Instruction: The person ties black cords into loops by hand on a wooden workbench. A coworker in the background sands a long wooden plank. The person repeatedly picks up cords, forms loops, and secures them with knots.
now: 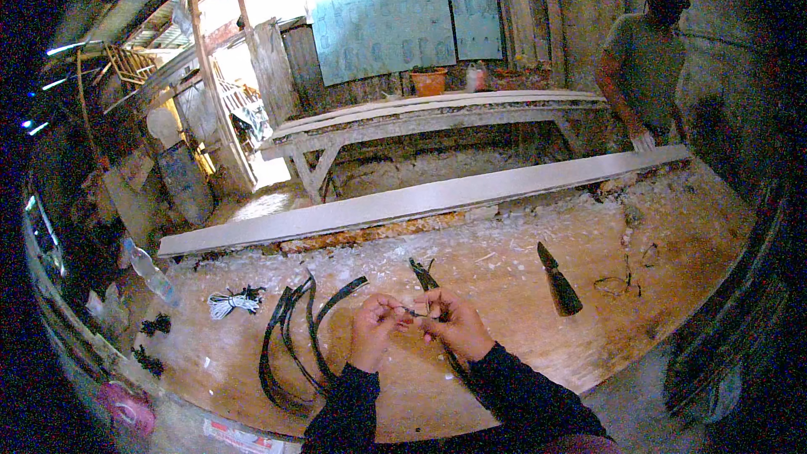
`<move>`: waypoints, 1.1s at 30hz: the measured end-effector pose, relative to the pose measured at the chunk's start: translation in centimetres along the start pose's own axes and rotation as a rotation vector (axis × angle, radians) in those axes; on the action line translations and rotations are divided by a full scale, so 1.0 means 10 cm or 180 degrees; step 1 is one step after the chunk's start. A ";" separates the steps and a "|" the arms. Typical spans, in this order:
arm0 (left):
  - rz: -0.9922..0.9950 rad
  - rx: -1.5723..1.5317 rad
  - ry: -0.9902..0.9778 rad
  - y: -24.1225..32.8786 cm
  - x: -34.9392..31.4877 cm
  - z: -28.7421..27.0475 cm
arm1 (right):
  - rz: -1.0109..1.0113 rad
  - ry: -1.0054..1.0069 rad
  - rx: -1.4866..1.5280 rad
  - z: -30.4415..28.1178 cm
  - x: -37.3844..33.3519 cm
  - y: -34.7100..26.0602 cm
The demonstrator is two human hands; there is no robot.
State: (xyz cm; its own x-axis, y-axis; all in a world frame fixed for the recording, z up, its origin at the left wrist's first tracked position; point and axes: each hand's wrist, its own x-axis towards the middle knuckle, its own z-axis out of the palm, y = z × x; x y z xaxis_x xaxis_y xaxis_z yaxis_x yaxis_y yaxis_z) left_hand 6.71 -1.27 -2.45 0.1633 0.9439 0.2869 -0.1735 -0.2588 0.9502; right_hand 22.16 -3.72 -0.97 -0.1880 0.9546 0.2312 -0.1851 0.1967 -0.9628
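My left hand point(374, 328) and my right hand point(456, 321) meet low in the middle of the view, over a wooden workbench point(521, 319). Together they pinch a thin dark strand or wire point(412, 311) that stretches between the fingertips. Both forearms are in dark sleeves. A dark strip point(424, 273) runs from the right hand up and away across the bench. Several curved black bands point(290, 336) lie on the bench just left of my left hand.
A long pale plank point(420, 197) spans the bench's far side; another person stands at back right with a hand point(643, 141) on its end. A dark tool point(559, 282) lies right, a white and black cord bundle point(235, 301) left. Behind stands a wooden trestle table point(420, 113).
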 end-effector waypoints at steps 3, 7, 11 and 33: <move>-0.0215 -0.0485 -0.0020 0.06 -0.04 0.06 | -0.0260 0.0113 0.0061 0.00 0.06 0.03; -0.0782 -0.0724 -0.0380 0.12 -0.06 0.11 | -0.0436 0.0082 0.0203 -0.01 0.06 0.08; -0.0930 -0.0553 -0.0415 0.12 -0.06 0.09 | -0.0357 0.0206 -0.0156 0.00 0.05 0.08; -0.0415 0.0235 0.0084 0.04 -0.01 -0.01 | -0.1208 0.0093 -0.2531 0.06 -0.03 0.02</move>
State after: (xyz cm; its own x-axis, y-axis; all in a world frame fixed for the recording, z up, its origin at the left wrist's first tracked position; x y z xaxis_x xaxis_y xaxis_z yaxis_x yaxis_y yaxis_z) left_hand 6.52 -1.43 -2.10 0.1541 0.9753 0.1580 -0.0804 -0.1470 0.9859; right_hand 21.57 -4.12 -1.15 -0.2234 0.7964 0.5620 0.4982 0.5889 -0.6364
